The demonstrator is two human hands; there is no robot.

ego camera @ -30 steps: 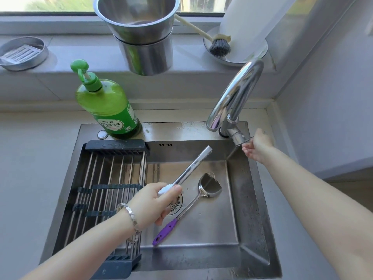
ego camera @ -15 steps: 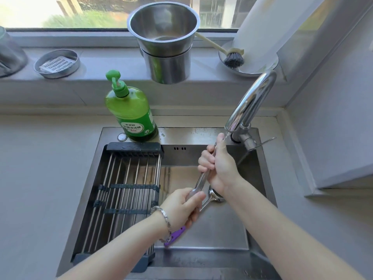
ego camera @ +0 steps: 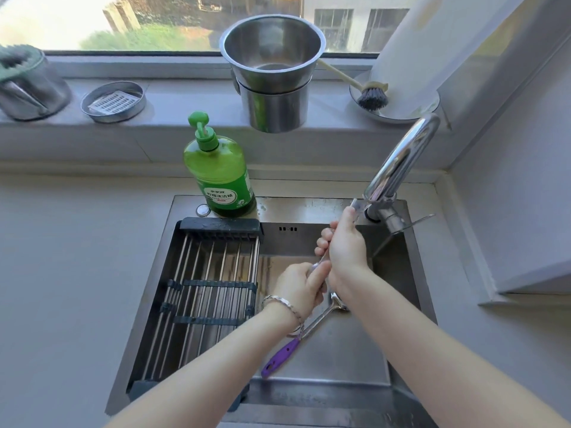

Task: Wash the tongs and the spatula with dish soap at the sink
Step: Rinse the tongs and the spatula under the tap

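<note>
Both my hands hold the metal tongs (ego camera: 356, 207) over the steel sink (ego camera: 327, 393). My left hand (ego camera: 301, 288) grips the lower end, and my right hand (ego camera: 344, 248) is wrapped round the shaft higher up. The tongs' upper tip pokes out above my right hand, right below the faucet (ego camera: 398, 162) spout. The spatula (ego camera: 296, 338), steel with a purple handle, lies on the sink floor under my arms, its head partly hidden. A green dish soap bottle (ego camera: 221, 174) stands at the sink's back rim.
A black drying rack (ego camera: 204, 291) spans the sink's left half. On the windowsill stand stacked steel buckets (ego camera: 273, 75), a dish brush (ego camera: 369, 94) on a plate, a round tin with a grater (ego camera: 112, 101) and a steel container (ego camera: 26, 84) at the far left.
My right hand left the faucet lever and took hold of the tongs' shaft. The tongs rose to a steeper tilt under the spout. The view shifted up and to the left.
</note>
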